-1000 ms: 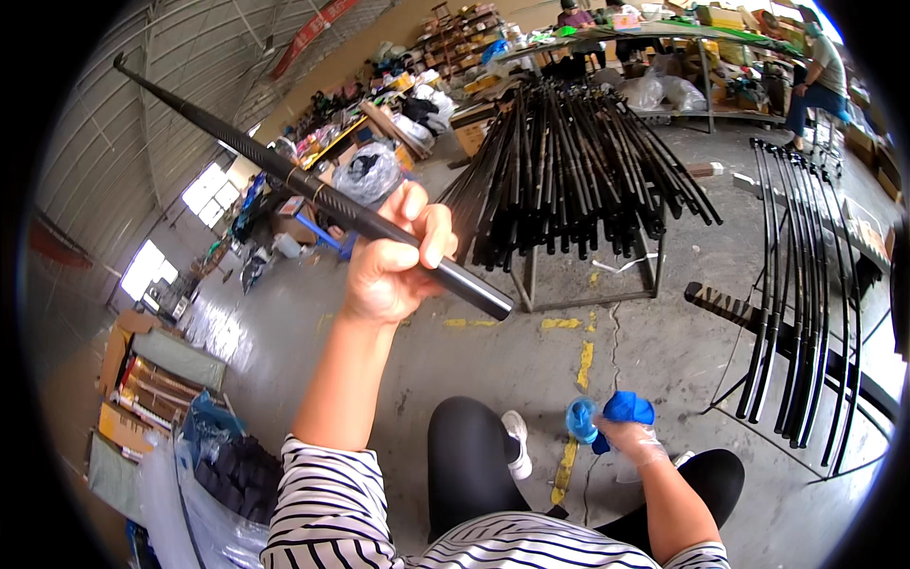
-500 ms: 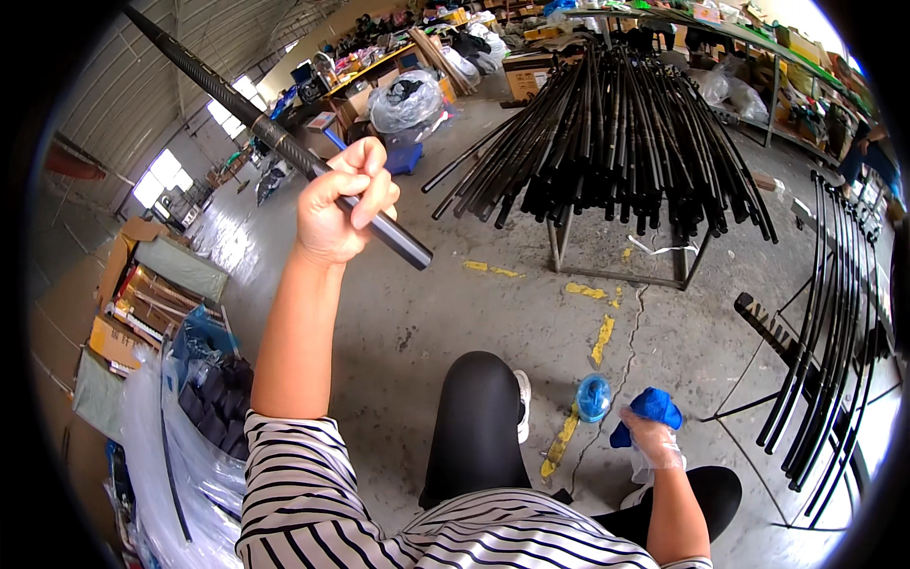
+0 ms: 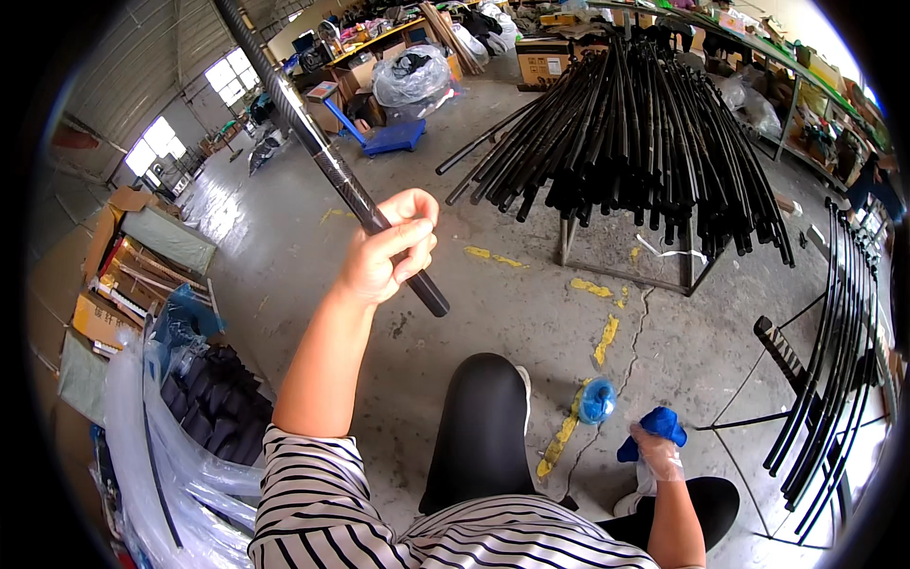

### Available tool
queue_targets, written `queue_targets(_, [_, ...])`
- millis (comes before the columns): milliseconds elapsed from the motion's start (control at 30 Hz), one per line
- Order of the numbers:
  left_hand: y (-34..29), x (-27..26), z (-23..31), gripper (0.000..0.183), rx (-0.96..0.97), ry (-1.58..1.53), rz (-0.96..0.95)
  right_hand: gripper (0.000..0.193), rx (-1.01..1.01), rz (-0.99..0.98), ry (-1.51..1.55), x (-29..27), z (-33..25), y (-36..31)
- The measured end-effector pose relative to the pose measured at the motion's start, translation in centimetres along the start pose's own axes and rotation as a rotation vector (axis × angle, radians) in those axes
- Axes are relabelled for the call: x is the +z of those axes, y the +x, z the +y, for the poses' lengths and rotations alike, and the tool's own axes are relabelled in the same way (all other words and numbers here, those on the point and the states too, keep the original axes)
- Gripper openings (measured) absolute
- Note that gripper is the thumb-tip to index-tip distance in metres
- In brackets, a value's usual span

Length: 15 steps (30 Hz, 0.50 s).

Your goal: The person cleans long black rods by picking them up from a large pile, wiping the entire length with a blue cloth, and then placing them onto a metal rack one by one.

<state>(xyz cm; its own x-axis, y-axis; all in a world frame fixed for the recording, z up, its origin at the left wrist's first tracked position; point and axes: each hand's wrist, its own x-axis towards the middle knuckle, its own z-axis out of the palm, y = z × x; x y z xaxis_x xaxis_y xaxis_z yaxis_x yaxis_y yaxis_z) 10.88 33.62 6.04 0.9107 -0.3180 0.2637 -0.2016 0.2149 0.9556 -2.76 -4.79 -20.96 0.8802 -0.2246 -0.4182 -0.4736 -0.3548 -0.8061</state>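
Observation:
My left hand [image 3: 391, 248], bare, is raised in front of me with its fingers closed around a glossy black fishing rod [image 3: 346, 185] near its thick end. The rod slants from upper left down to lower right, and its thin end runs out of view at the top. Low on the right, my right hand [image 3: 656, 449], in a clear plastic glove, grips a bunched blue cloth [image 3: 666, 425] beside my bent knee. A blue see-through bottle [image 3: 597, 402] stands on the floor just left of that hand.
Many black rods [image 3: 635, 142] lie stacked on a metal stand [image 3: 626, 277] ahead. More rods [image 3: 806, 379] rest on a rack at right. Left are a plastic-wrapped bundle of dark foam pieces [image 3: 213, 403] and cardboard boxes [image 3: 100, 318]. A blue trolley [image 3: 393, 137] stands farther back.
My left hand has moved right and down with the rod, which now slants more steeply. My right hand still holds the cloth low at the right, slightly lower in the picture.

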Motion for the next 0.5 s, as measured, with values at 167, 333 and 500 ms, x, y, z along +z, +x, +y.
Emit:
queue_targets(167, [0.3, -0.2, -2.7, 0.005, 0.373, 0.038, 0.525, 0.023, 0.013, -0.002, 0.028, 0.4, 0.3, 0.5])
queue_targets(333, [0.4, -0.1, -3.4, 0.005, 0.355, 0.032, 0.522, 0.021, -0.014, 0.005, 0.068, 1.1, 1.0, 1.0])
queue_targets(500, [1.0, 1.0, -2.8, 0.017, 0.311, -0.053, 0.315, 0.018, 0.003, -0.023, 0.081, 0.7, 1.4, 1.2])
